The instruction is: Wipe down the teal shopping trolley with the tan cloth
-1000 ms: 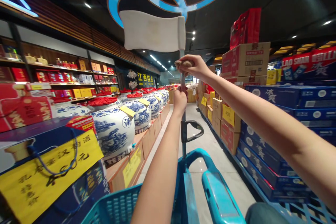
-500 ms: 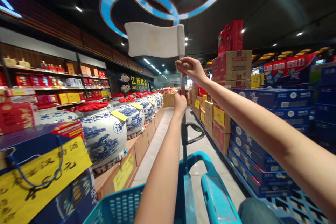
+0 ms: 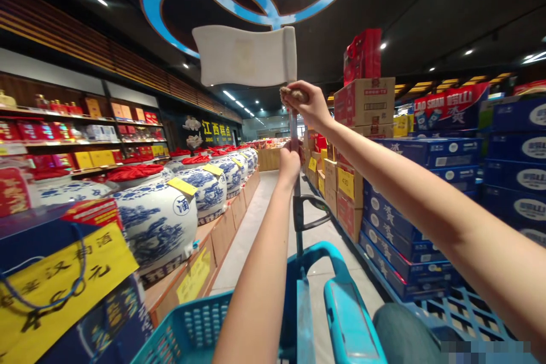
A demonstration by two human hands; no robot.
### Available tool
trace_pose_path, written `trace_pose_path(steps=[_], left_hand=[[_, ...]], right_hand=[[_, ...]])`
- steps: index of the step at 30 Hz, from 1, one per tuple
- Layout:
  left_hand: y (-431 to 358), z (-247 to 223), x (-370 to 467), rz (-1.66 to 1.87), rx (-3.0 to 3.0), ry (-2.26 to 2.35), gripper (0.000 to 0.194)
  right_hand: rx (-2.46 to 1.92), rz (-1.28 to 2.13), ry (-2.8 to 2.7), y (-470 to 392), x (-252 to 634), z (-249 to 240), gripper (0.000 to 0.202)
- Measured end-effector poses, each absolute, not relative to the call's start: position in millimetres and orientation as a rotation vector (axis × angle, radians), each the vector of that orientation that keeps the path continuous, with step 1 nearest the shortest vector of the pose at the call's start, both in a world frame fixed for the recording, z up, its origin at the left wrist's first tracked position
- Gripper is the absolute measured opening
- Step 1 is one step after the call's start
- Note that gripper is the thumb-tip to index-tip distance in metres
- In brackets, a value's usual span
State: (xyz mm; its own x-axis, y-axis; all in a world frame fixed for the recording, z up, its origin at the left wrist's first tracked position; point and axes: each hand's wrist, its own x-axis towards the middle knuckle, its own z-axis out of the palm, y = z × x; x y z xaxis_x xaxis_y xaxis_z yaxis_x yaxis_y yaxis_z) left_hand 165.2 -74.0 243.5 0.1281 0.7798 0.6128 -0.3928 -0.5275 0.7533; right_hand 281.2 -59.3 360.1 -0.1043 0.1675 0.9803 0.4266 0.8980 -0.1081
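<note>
My left hand (image 3: 290, 165) is wrapped round an upright pole (image 3: 293, 128) above the teal basket. Higher up, my right hand (image 3: 313, 103) pinches a bunched brown cloth (image 3: 294, 95) against the pole's top section, just under the sign. A blank white flag-shaped sign board (image 3: 245, 57) with a faint tan patch stands out leftward from the pole top. Below my hands, a black loop handle (image 3: 313, 213) sits beside the pole. The pole's foot is at the teal plastic basket (image 3: 187, 318), which has its own thick handle (image 3: 354, 318).
To the left, blue-and-white jars (image 3: 157, 230) with red cloth tops line a wooden ledge, behind a bag with a yellow price card (image 3: 63, 273). Blue beer cartons (image 3: 409, 239) are stacked on the right on a blue pallet (image 3: 473, 307). A tiled aisle (image 3: 245, 227) runs ahead.
The view has shifted slightly, so the sign, pole and shelves sit further left in it. Both hands keep their hold at nearly the same places on the pole and cloth.
</note>
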Motion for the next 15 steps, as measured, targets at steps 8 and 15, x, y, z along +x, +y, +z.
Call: trace_pose_path(steps=[8, 15], left_hand=[[-93, 248, 162, 1.502, 1.424, 0.384, 0.039], [-100, 246, 162, 1.484, 1.417, 0.365, 0.034]], right_hand=[[-0.593, -0.265, -1.838, -84, 293, 360, 0.065], [-0.521, -0.225, -1.656, -75, 277, 356, 0.067]])
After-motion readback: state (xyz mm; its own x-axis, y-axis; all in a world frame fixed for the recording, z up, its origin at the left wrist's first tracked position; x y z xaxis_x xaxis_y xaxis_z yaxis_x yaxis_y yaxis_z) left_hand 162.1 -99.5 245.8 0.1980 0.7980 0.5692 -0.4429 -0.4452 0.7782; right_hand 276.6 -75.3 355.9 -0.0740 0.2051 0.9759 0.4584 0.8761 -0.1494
